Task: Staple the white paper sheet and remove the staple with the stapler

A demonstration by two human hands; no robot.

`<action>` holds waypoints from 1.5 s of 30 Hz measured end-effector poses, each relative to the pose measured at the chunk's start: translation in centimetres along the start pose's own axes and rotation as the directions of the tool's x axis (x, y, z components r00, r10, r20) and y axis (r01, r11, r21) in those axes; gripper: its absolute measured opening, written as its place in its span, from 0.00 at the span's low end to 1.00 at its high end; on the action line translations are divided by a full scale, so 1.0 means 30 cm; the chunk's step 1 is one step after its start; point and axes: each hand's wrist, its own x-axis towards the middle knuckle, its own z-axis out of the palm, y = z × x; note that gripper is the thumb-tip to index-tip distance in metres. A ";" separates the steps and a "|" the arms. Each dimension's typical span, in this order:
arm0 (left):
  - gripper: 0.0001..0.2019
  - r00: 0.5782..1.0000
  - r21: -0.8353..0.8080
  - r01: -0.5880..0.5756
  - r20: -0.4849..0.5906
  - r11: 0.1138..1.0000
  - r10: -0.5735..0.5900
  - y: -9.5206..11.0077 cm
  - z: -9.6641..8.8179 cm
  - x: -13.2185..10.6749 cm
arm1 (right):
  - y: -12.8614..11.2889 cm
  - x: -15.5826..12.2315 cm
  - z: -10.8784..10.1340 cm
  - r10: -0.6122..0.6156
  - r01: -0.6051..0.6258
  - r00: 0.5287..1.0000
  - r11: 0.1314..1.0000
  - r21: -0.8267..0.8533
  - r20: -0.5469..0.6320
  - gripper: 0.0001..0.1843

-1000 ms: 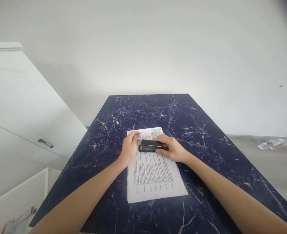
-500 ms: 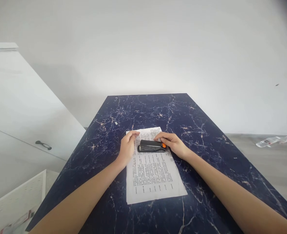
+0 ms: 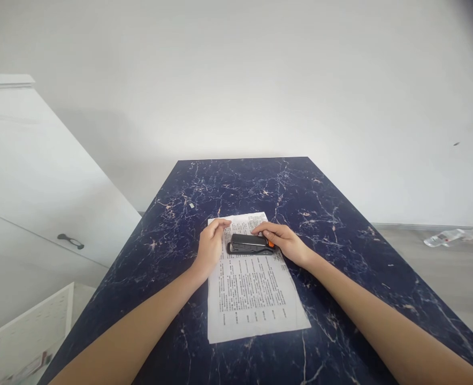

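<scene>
A stapler (image 3: 248, 244), black with an orange part at its right end, lies crosswise on printed paper (image 3: 256, 289). My right hand (image 3: 287, 240) is closed on the stapler's right end, its thumb and forefinger over the top. At the paper's left edge, my left hand (image 3: 211, 243) presses on the paper with bent fingers held together. Its fingertips are just beyond the stapler's left end, not on it. The paper shows columns of small print and lies flat, partly covered by both hands.
The paper lies on a dark blue marble-patterned table (image 3: 236, 187). A small pale scrap (image 3: 192, 205) is left of the paper. A white cabinet (image 3: 39, 176) with a dark handle (image 3: 70, 241) stands left. Clear plastic packaging (image 3: 451, 237) lies on the floor at right.
The right hand has shifted slightly over the stapler, and less of the orange part shows. The left hand stays in place on the paper. The whole view has moved a little.
</scene>
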 end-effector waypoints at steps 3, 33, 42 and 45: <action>0.14 1.000 -0.010 0.001 -0.003 1.000 -0.001 -0.004 0.000 -0.001 | 0.005 0.000 0.003 0.018 -0.018 1.000 1.000 0.008 0.009 0.20; 0.15 0.998 -0.111 0.060 -0.020 0.992 -0.062 0.015 0.003 -0.006 | 0.005 -0.008 0.008 -0.050 0.059 0.996 0.991 -0.124 0.073 0.21; 0.15 0.992 -0.239 0.101 -0.052 0.966 -0.117 0.024 0.005 -0.006 | -0.017 -0.012 -0.013 -0.069 0.090 0.990 0.981 -0.173 0.125 0.21; 0.14 0.990 -0.271 0.115 -0.049 0.956 -0.133 0.025 0.006 -0.005 | -0.032 -0.010 0.008 -0.085 0.092 0.995 0.981 -0.173 0.043 0.19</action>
